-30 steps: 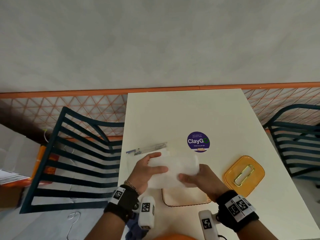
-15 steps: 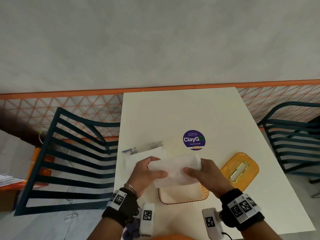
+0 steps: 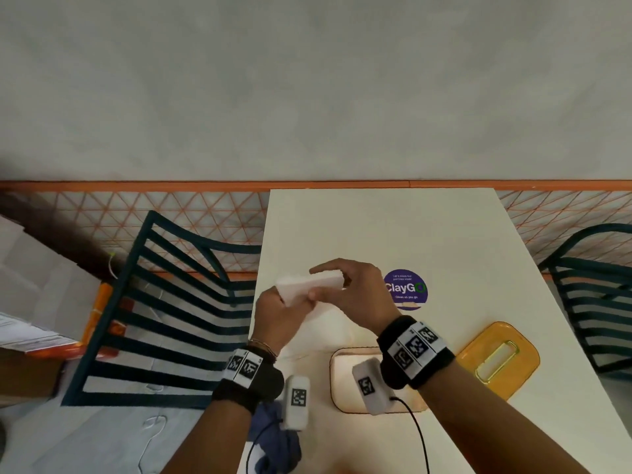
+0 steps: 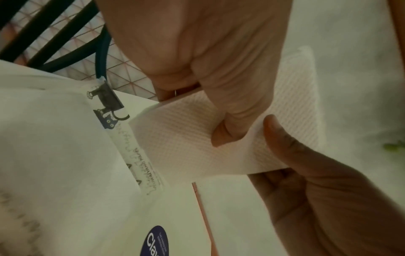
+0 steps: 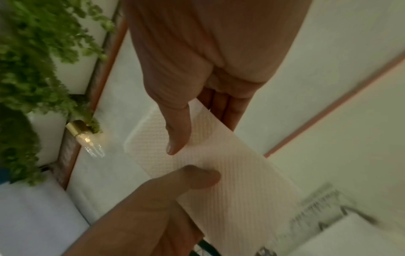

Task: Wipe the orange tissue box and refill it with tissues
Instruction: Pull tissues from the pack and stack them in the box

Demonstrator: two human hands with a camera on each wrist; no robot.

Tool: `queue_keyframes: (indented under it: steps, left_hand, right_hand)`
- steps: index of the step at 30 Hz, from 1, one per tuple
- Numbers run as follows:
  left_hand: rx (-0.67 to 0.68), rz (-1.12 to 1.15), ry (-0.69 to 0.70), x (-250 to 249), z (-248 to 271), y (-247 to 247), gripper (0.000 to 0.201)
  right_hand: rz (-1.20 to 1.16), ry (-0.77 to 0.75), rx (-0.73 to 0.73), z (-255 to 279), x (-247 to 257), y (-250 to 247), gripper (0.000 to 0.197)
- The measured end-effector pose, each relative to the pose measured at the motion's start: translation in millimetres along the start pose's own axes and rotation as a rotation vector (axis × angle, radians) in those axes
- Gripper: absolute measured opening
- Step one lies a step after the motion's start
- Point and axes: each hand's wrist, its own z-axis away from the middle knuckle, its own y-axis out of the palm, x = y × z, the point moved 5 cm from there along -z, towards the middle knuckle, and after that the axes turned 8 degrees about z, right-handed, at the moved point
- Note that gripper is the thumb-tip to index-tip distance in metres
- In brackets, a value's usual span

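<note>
White, embossed paper forms the stack of tissues [image 3: 309, 285], which is held in the air above the left part of the table [image 3: 383, 230], clear of its surface. To the far left, a dark slatted chair [image 3: 164, 302] stands beside the table edge. The left hand [image 3: 278, 314] grips the near-left end of the stack, fingers curled under it and thumb pressed on top, as the left wrist view confirms. The emptied tissue wrapper [image 4: 122, 138], clear with printed cat figures, lies flat on the table beneath the hands. The right hand [image 3: 359, 295] takes the far-right end of the stack; its thumb bears on one face while the fingers lie straight and close together against the other, as the right wrist view shows. Just right of that hand, a round purple sticker [image 3: 405, 289] sits on the tabletop. Near the front edge, the open orange tissue box [image 3: 345, 378] rests partly hidden under the right wrist; its contents cannot be made out. Farther right, the orange lid [image 3: 497, 359], with its slot facing up, lies apart from the box. A blue cloth [image 3: 273, 446] hangs at the near edge of the table.
</note>
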Motion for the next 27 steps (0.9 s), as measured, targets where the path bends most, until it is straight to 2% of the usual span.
queue_keyframes:
  steps: [3, 7, 11, 15, 18, 21, 23, 25, 27]
  left_hand:
    - [-0.005, 0.029, -0.029, 14.0, -1.9, -1.1, 0.033]
    - [0.092, -0.087, 0.0, 33.6, -1.9, 7.8, 0.04]
    - [0.101, -0.118, 0.039, 37.3, -6.3, 13.1, 0.039]
    - [0.011, -0.032, -0.075, 32.7, -6.8, 13.1, 0.032]
    - [0.009, 0.075, -0.16, 31.5, -7.6, 9.1, 0.02]
    - [0.09, 0.273, -0.259, 25.4, -1.9, 8.1, 0.029]
    - [0.173, 0.425, -0.284, 21.1, 5.7, 10.3, 0.031]
    - [0.218, 0.444, -0.28, 21.9, 12.2, 10.1, 0.034]
    - [0.262, 0.351, -0.276, 24.8, 16.6, 8.6, 0.034]
  right_hand:
    - [-0.017, 0.049, 0.052, -4.0, -24.1, 19.3, 0.031]
    - [0.085, 0.132, 0.126, -5.1, -62.6, 43.2, 0.036]
    - [0.078, 0.142, 0.135, -7.5, -74.5, 50.5, 0.038]
    - [0.03, 0.137, 0.14, -11.6, -65.6, 48.9, 0.027]
    - [-0.076, 0.155, 0.169, -11.2, -57.5, 41.7, 0.023]
    - [-0.175, 0.208, 0.198, -2.9, -56.3, 27.6, 0.032]
    - [-0.179, 0.267, 0.222, 7.5, -61.0, 14.2, 0.029]
    - [-0.151, 0.332, 0.293, 22.2, -70.7, 0.2, 0.024]
    - [-0.108, 0.387, 0.408, 38.7, -81.5, -12.0, 0.024]
